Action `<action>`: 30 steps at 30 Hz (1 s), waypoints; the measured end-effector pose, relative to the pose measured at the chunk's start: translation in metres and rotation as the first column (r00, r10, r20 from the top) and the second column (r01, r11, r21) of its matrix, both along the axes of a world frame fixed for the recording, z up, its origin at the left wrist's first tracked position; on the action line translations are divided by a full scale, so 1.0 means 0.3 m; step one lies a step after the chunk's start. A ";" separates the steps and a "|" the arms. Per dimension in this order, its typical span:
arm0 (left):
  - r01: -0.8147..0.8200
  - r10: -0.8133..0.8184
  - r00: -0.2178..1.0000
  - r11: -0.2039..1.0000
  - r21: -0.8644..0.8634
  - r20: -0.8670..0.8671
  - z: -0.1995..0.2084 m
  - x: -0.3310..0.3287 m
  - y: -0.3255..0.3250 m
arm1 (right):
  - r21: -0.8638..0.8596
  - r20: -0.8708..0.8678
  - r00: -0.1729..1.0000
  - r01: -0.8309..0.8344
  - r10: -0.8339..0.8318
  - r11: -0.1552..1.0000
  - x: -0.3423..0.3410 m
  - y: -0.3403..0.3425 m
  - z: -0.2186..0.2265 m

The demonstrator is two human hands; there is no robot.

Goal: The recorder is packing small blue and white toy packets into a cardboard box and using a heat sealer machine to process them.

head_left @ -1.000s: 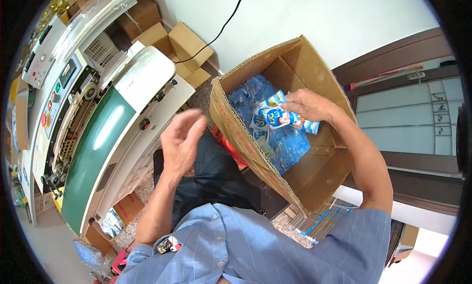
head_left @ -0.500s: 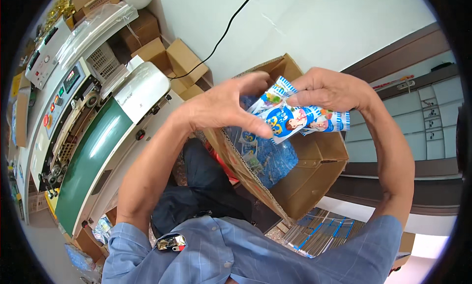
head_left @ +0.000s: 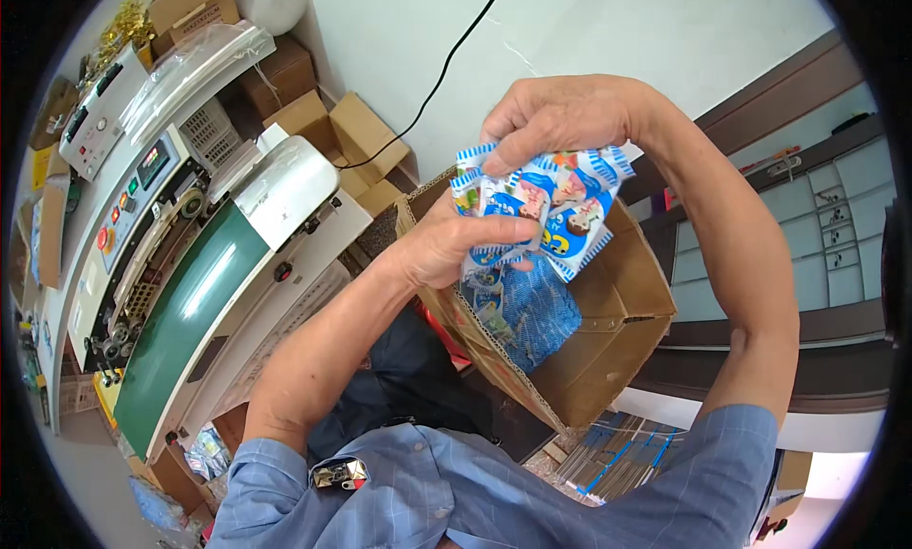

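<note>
Several small blue-and-white printed sachets [head_left: 581,221] are bunched between my two hands above a tall open cardboard carton [head_left: 608,364]. My right hand [head_left: 565,120] grips the bunch from above, with its fingers closed over the upper ends. From the left, my left hand [head_left: 439,248] pinches the near side of the bunch, its thumb lying across the front and the other fingers mostly hidden behind. Inside the carton, below my hands, lies a blue mesh-like mass [head_left: 540,316] with more printed sachets along its left side.
At left stands a machine with a green conveyor belt [head_left: 199,307] and a control panel [head_left: 133,183]. An open smaller carton [head_left: 356,136] is by the wall, under a hanging black cable [head_left: 446,60]. Strapped flat cardboard [head_left: 617,459] stands right of my lap.
My left hand, previously spread apart beside the sachets, has closed on them. The right hand has moved up and left, and the sachets now sit bunched together.
</note>
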State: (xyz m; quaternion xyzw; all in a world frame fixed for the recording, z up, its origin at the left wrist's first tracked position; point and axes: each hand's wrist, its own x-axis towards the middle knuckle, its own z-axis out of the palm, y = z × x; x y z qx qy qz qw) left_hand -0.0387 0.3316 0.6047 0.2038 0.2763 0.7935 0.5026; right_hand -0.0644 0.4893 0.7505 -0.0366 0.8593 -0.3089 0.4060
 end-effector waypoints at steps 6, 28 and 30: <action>-0.043 0.045 0.991 0.999 0.019 -0.126 -0.011 -0.054 -0.034 | -0.325 -0.208 0.962 0.102 -0.177 0.940 0.010 0.026 -0.027; -0.691 0.701 0.699 0.713 0.122 -0.139 0.014 -0.026 -0.214 | -0.812 -0.354 0.389 0.323 -0.850 0.486 0.288 -0.209 -0.313; -0.737 0.746 0.663 0.665 0.117 -0.068 0.007 -0.018 -0.237 | -0.865 -0.271 0.381 0.307 -0.884 0.397 0.266 -0.252 -0.359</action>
